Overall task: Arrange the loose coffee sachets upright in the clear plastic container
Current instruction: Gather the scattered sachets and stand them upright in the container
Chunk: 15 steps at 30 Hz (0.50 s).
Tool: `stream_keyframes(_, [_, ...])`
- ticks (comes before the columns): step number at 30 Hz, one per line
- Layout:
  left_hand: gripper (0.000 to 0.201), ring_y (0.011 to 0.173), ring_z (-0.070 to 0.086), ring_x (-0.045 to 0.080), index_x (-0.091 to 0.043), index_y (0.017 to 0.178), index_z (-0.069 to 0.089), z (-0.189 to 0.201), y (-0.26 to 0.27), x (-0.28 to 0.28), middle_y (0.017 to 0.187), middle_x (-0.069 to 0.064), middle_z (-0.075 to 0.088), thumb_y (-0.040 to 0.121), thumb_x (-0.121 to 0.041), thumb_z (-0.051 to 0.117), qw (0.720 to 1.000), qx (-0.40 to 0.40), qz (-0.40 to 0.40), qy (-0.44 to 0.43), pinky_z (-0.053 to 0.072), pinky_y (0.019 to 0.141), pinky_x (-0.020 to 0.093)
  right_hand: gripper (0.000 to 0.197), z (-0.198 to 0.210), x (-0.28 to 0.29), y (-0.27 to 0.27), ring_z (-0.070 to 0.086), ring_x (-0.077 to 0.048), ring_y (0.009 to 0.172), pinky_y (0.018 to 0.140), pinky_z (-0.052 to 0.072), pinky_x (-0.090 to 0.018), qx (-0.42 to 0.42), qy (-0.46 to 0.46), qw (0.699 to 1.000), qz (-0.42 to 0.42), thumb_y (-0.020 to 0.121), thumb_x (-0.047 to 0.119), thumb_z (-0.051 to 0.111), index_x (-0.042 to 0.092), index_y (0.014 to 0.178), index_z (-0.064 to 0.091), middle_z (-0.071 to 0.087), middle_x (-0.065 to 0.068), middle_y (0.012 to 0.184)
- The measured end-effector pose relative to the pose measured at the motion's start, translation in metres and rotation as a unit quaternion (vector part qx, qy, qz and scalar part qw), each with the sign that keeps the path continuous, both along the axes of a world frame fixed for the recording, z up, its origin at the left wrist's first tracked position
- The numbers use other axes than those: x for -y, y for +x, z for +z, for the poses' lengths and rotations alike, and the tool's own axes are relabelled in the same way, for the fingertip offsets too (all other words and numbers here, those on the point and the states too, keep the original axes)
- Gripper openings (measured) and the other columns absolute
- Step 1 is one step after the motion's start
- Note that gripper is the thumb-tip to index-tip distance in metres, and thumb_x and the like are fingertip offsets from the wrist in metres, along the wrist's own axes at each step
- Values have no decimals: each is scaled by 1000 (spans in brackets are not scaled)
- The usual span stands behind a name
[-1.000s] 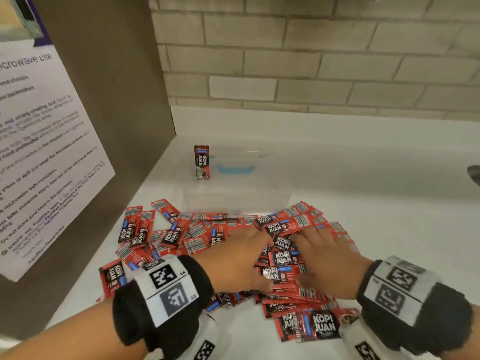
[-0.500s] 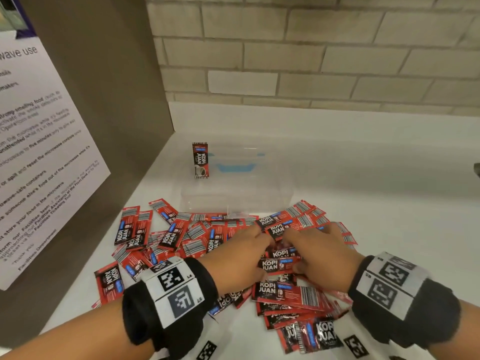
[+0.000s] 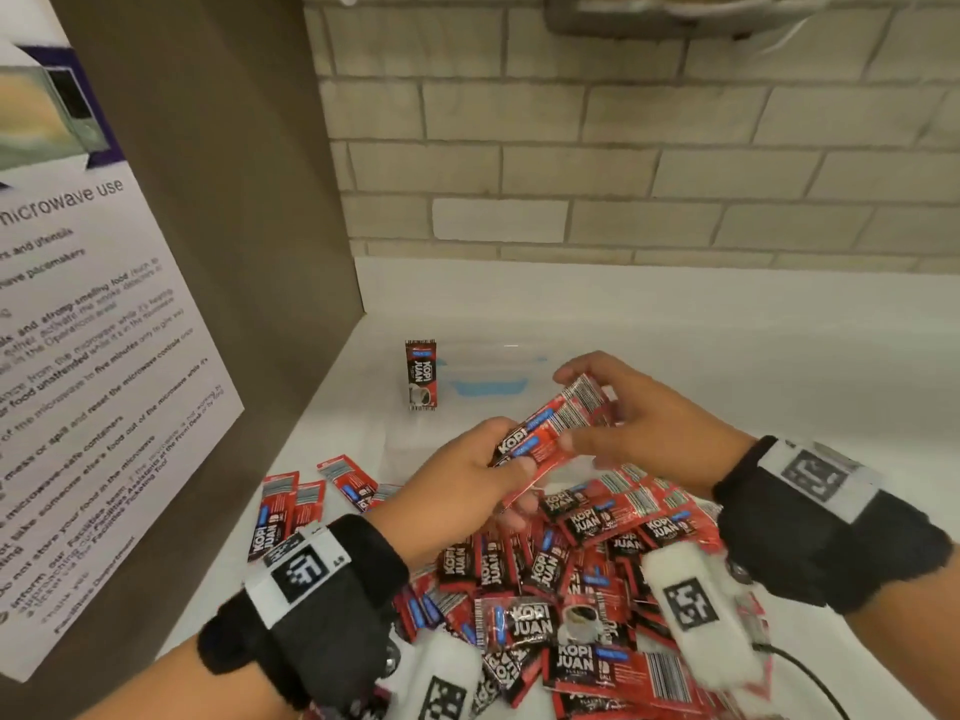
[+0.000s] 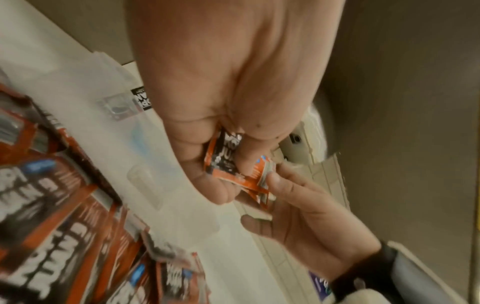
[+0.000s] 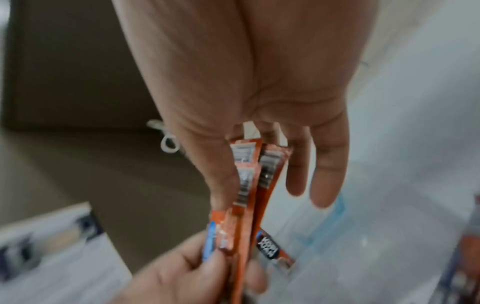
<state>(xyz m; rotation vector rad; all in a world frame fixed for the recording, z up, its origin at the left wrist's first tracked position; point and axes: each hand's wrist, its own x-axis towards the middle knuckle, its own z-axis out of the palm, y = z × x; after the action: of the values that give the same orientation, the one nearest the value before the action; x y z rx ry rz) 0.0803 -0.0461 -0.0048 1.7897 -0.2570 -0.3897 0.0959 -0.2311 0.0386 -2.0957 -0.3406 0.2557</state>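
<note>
1. Held sachets [image 3: 550, 439]: small red bundle at frame centre, raised above the loose pile [image 3: 582, 579].
2. Left hand [image 3: 457, 475] grips the bundle's lower end; right hand [image 3: 639, 418] pinches its upper, barcode end.
3. Clear container [image 3: 498, 387] behind the hands; one sachet [image 3: 421, 375] upright at its left corner.
4. White counter [image 3: 779, 366]; microwave notice [image 3: 93, 356] at left.

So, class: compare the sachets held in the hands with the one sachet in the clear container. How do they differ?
The held sachets are slanted in mid-air; the container sachet stands upright. The left hand and right hand hold the first; nothing touches the second. Both share red-and-black Kopi Juan packaging.
</note>
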Motion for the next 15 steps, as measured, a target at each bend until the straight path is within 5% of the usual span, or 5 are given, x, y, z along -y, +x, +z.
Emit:
stream_keyframes(3, [22, 83, 68, 19, -19, 119, 49, 3, 10, -8, 95, 4, 65, 98, -20, 49, 1000, 11, -3, 7, 56, 75, 33, 38, -3, -18, 5, 63, -21, 81, 63, 58, -33, -79, 130, 988, -12, 89, 7, 58, 27, 119, 46, 58, -12, 101])
stream_keyframes(6, [27, 90, 67, 24, -18, 123, 48, 3, 19, -17, 98, 4, 60, 98, -28, 48, 996, 42, -28, 67, 55, 85, 38, 37, -1, -32, 13, 64, -20, 76, 65, 58, -35, -19, 80, 997, 1, 92, 2, 51, 24, 121, 43, 58, -12, 94])
stream_keyframes(11, [29, 83, 58, 0, -26, 124, 45, 16, 32, -32, 99, -10, 55, 96, -30, 51, 975, 135, -69, 163, 47, 73, 11, 43, 17, -42, 28, 68, -32, 81, 66, 58, -37, 25, 55, 998, 30, 91, -4, 48, 29, 118, 43, 58, -12, 91])
stream_keyframes(15, [39, 74, 55, 4, -26, 130, 32, 27, 50, -30, 90, -9, 54, 96, -22, 51, 962, 186, -38, 194, 43, 61, 15, 27, 33, -49, 46, 62, -30, 79, 70, 57, -40, 59, 18, 997, 41, 93, -3, 44, 22, 103, 49, 59, -12, 92])
